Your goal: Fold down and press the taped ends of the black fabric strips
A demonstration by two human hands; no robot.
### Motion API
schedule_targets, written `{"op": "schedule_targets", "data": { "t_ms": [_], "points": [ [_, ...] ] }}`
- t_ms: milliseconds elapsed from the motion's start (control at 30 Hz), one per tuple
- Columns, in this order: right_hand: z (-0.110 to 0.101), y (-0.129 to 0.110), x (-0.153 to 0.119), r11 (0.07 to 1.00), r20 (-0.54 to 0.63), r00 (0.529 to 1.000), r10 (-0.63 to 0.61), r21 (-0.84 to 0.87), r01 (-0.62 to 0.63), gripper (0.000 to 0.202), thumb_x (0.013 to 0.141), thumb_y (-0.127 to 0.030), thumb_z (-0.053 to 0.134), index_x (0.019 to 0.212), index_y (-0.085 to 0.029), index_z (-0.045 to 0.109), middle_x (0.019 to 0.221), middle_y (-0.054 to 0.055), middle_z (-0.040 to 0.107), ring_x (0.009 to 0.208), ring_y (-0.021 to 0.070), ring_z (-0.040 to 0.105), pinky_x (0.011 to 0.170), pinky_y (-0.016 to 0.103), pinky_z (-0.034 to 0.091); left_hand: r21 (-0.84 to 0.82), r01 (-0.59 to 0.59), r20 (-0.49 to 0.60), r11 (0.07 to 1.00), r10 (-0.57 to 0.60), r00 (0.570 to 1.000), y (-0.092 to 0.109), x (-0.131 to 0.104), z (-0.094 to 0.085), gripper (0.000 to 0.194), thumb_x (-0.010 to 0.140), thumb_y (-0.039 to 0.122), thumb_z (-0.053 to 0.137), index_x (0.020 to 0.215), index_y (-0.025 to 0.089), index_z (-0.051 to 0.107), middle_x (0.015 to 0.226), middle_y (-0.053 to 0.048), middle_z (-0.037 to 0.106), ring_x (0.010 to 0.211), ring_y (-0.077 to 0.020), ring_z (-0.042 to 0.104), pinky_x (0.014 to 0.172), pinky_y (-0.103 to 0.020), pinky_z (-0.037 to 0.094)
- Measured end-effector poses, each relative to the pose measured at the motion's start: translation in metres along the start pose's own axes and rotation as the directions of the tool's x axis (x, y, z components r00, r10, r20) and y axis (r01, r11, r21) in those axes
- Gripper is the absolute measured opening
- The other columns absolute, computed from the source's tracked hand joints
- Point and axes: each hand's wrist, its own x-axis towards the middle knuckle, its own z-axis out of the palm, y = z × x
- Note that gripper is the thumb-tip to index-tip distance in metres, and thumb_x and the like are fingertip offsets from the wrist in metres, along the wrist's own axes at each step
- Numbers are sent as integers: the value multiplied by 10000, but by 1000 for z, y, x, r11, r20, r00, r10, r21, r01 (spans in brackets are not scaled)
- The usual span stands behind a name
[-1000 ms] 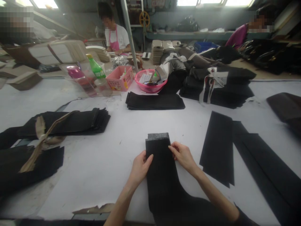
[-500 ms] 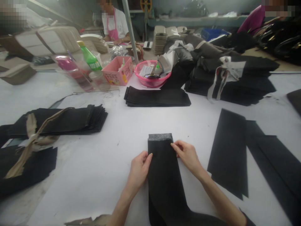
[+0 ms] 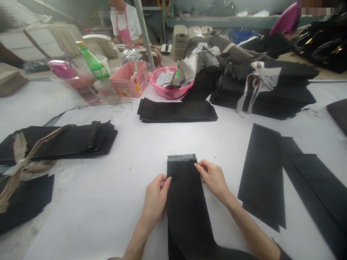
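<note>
A long black strip [image 3: 187,202] lies lengthwise in front of me, its lower part curving off to the right. At its far end shows a grey, rough-looking band [image 3: 181,157]. My left hand [image 3: 156,196] pinches the strip's left edge between thumb and fingers. On the opposite edge, just below the grey band, my right hand [image 3: 213,177] pinches the strip with thumb and forefinger. Beyond the hands is a neat stack of black pieces [image 3: 177,111]. Loose black panels [image 3: 262,173] lie to the right of my right hand.
Tied black bundles stand at the left [image 3: 59,142] and back right [image 3: 292,90]. A pink basin [image 3: 173,94], a pink box [image 3: 130,81] and a green bottle [image 3: 93,63] are on the white table [image 3: 108,202]. A person in a pink apron [image 3: 123,27] is behind.
The whole view has shifted slightly, so most things appear a little further left. Both hands keep their pinch on the strip's edges, and the grey band looks slightly narrower.
</note>
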Motion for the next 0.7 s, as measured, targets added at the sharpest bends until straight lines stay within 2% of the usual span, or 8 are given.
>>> {"op": "schedule_targets", "data": {
  "t_ms": [133,333,433,700],
  "points": [
    [-1,-2,3,996,-9,1000,4,-84,-5,341,914,-480,454,731,-226,588,606,-17,623,512,140,565,538,239,376,221,-25,-54,975,38,998,-1,4,0,398,938,446,403,629,195,413,554,49,382,540,-114,359,524,-235,245],
    [1,-1,6,992,-20,999,-32,-119,29,357,926,-494,437,739,-224,579,618,-4,641,536,151,567,544,246,359,443,-18,-73,896,56,996,3,5,-3,390,936,448,398,636,204,453,538,30,486,500,-122,404,524,-258,200],
    [2,1,7,989,-31,999,-44,-145,39,364,931,-503,432,742,-225,572,599,-10,630,532,148,553,544,247,341,520,-13,-81,854,64,995,6,6,-3,382,941,440,388,647,208,465,546,19,525,492,-127,436,529,-266,187],
    [4,1,10,984,-46,997,-54,-175,45,373,928,-503,438,719,-219,562,571,-14,606,522,145,532,547,254,315,629,-9,-57,777,58,997,8,9,-2,369,962,390,346,658,212,455,544,3,520,492,-143,452,535,-287,153]
  ]
}}
